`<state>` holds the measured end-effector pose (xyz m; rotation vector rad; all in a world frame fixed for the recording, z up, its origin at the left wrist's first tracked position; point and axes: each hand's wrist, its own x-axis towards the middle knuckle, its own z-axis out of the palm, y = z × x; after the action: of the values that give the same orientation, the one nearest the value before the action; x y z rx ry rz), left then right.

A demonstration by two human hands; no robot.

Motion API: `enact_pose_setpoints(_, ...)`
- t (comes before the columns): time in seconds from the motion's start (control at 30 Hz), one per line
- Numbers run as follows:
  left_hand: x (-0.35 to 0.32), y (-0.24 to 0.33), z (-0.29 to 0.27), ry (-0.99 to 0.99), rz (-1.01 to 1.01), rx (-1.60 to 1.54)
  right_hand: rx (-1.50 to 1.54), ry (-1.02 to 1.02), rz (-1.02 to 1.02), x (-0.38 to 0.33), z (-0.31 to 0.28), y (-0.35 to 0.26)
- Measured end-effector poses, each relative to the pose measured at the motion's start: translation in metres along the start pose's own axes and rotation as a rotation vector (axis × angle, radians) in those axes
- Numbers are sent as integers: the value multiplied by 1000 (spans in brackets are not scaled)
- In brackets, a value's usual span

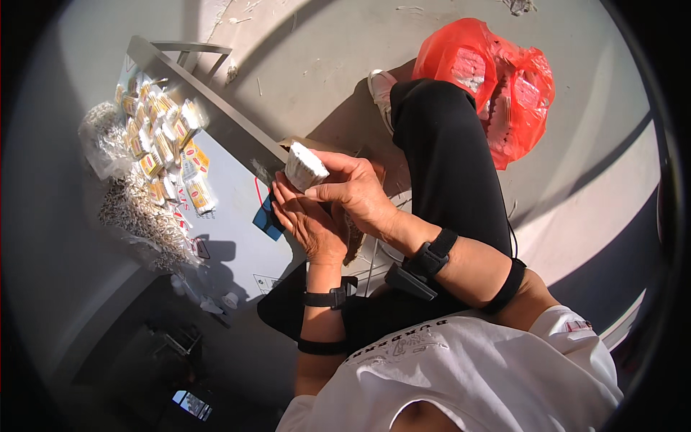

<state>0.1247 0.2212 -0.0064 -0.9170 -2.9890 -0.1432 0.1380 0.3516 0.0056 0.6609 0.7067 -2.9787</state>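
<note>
A white bundle [305,167], which looks like cotton swabs packed tightly together, is pinched between the thumb and fingers of my right hand [356,189]. Just below it, my left hand [311,225] has its fingers stretched out and nothing closed inside them; its fingertips are close beside the bundle, and whether they touch it I cannot tell. To the left, several small yellow-and-white packs of swabs [164,140] lie piled on the table [241,216]. A loose heap of swabs [140,212] spreads next to them, partly on clear plastic.
A clear bag of swabs [104,137] sits at the table's far left. A grey metal frame [216,101] runs along the table edge. On the floor, beyond my bent leg [453,144], stands a red plastic bag [497,86] with pink-and-white packs. A lit phone screen [192,405] shows low on the left.
</note>
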Motion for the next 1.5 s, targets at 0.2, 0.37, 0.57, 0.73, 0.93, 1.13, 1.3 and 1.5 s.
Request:
enact_pose_setpoints(0.2,4,7,-2,-12,-102,-200,-312,2,-262,-5,5,10)
enact_pose_setpoints(0.37,11,9,-1,-42,-105,-93,-620,82,-370,-6,13,6)
enact_pose_setpoints(0.57,5,9,-4,-68,-91,-28,-870,216,-516,2,15,10)
enact_pose_setpoints(0.73,9,9,-6,-91,-80,25,-980,263,-557,2,18,12)
enact_pose_setpoints(0.93,6,11,-7,-119,-68,83,-1027,252,-634,3,17,13)
enact_pose_setpoints(1.13,5,12,-7,-141,-66,136,-975,220,-640,4,15,15)
enact_pose_setpoints(1.3,4,12,-7,-153,-65,178,-919,211,-632,6,14,15)
enact_pose_setpoints(1.5,12,7,-5,-150,-58,227,-1034,273,-653,12,18,5)
